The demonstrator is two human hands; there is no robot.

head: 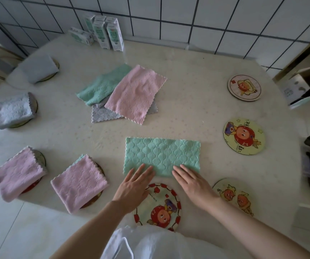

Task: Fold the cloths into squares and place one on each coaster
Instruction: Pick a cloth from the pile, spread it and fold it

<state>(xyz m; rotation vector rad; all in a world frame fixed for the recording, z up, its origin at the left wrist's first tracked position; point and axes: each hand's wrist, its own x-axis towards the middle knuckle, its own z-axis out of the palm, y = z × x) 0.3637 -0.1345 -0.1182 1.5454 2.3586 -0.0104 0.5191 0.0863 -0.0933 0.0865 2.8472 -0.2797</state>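
Both hands lie flat with fingers straight, left hand (134, 186) and right hand (193, 181) pressing the near edge of the green cloth (162, 156) on the worktop (187, 71); a bare coaster (159, 207) just below.

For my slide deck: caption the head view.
Mid-fold: left hand and right hand press the green cloth beside a bare coaster.

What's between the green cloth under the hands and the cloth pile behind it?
Nothing: head view shows bare table between green cloth and pile.
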